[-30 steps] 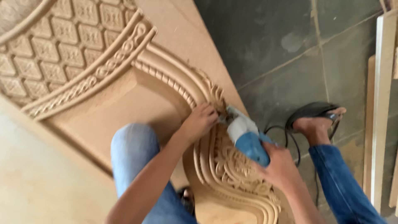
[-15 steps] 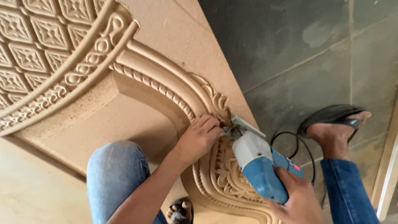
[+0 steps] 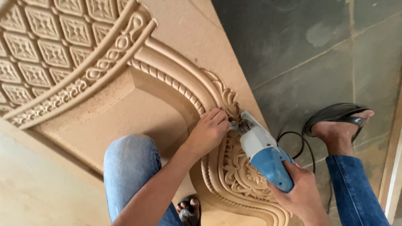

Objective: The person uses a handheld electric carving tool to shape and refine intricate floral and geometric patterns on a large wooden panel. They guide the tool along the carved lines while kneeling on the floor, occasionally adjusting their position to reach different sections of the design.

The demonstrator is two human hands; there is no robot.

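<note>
Your right hand grips the blue rear body of the power tool, fingers clamped round it. Your left hand rests on the carved panel just beside the tool's nose, fingers curled together and touching the carving. The tool lies tilted across the leaf ornament, its tip against the scrolled border near your left fingertips.

Versus half a second ago: the view has shifted, so the lattice field shows more fully at upper left; both hands and the tool keep the same relation to the border.

Hard to make out: the working bit is hidden between your left fingers and the grey nose. Your right wrist is cut off at the bottom edge.

Around: your left knee in blue jeans sits over the panel; a sandalled foot shows below it. The black cord loops over the grey floor towards your right foot in a black sandal.
</note>
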